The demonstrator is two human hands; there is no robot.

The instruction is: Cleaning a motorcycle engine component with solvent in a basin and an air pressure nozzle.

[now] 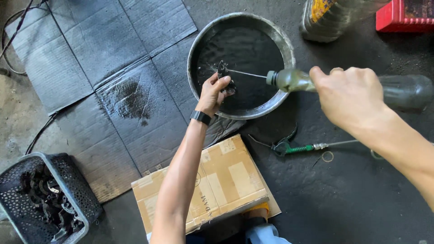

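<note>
While the person crouched over the floor, the left hand (pixel 213 92) had its fingers (pixel 221 85) pinched round a small dark metal part (pixel 222 72), holding it just inside the near rim of a round metal basin (pixel 282 43) of dark liquid. The right hand (pixel 350 97) had its fingers wrapped about a grimy plastic squeeze bottle (pixel 294 80) lying almost level, and a thin stream from its nozzle reached across to the part at the left fingertips. A black wristband (pixel 201 117) sat on the left wrist.

Below the right fingers, apart from them, a green-handled spray gun (pixel 294 147) lay on the blackened floor (pixel 343 203). Beneath the left forearm lay a brown cardboard box (pixel 226 180), with oil-stained flattened cardboard (pixel 113 72) spread beyond it. Well away from the left fingers, a dark perforated basket (pixel 68 180) held a heap of similar metal parts. Beyond the right fingers stood a large clear bottle (pixel 334 18) and a red crate (pixel 402 16).
</note>
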